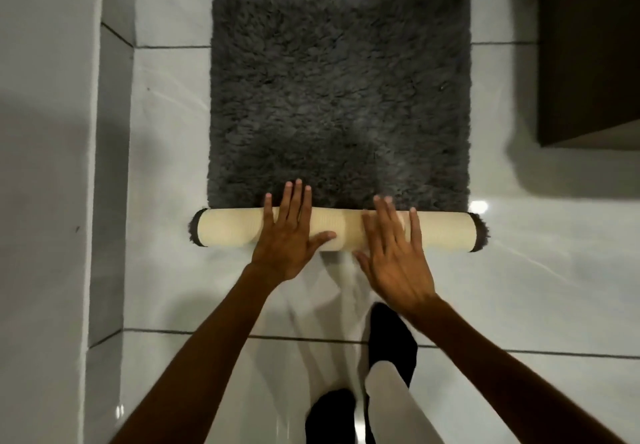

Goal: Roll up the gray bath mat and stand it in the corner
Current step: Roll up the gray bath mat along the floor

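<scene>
The gray shaggy bath mat [341,87] lies flat on the white tiled floor, its near end turned into a roll [228,231] that shows the cream ribbed backing. Gray pile sticks out at both ends of the roll. My left hand [289,235] rests palm down on the roll left of its middle, fingers spread and reaching over onto the pile. My right hand [394,253] lies flat on the roll just right of the middle, fingers apart. Neither hand grips anything.
A white wall with a tiled step [110,180] runs along the left. A dark cabinet [588,48] hangs at the upper right. My feet in black socks [391,343] stand on the glossy floor [540,291] just behind the roll.
</scene>
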